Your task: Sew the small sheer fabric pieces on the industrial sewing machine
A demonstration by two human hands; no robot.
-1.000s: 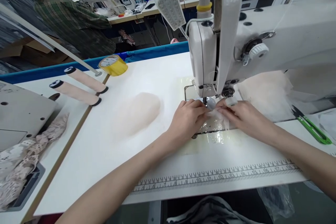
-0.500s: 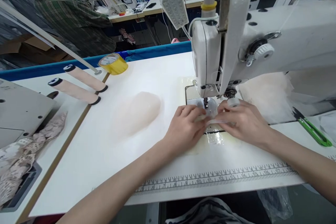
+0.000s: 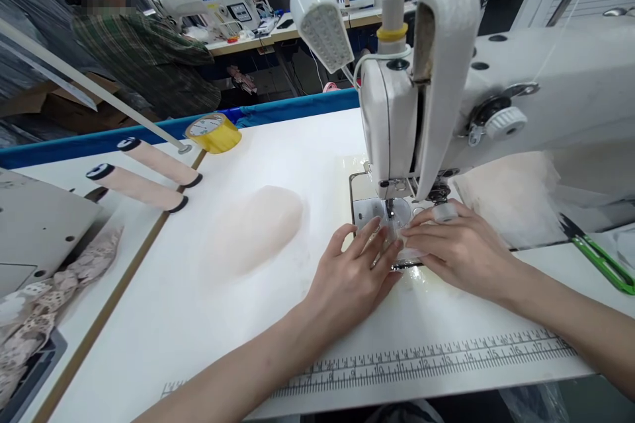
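My left hand (image 3: 354,271) lies over the front left of the needle plate (image 3: 366,211), its fingers spread and stretched towards the presser foot (image 3: 390,208). Just right of it, the fingers of my right hand (image 3: 459,244) are pressed together on a small sheer pale fabric piece (image 3: 409,254). Most of that fabric is hidden under the fingers. The sewing machine head (image 3: 391,119) stands directly above both hands. A sheer beige fabric piece (image 3: 270,228) rests on the white table to the left of my left hand.
Two beige thread cones (image 3: 141,188) and a yellow tape roll (image 3: 214,133) lie at the left. Green thread snips (image 3: 598,254) and a pale sheer fabric pile (image 3: 510,195) are on the right. Lace fabric (image 3: 44,317) sits at far left. Another person (image 3: 143,59) works behind.
My left hand's fingers have spread apart from a closed grip at the fabric. My right hand stays at nearly the same place beside the presser foot. The camera view has shifted slightly.
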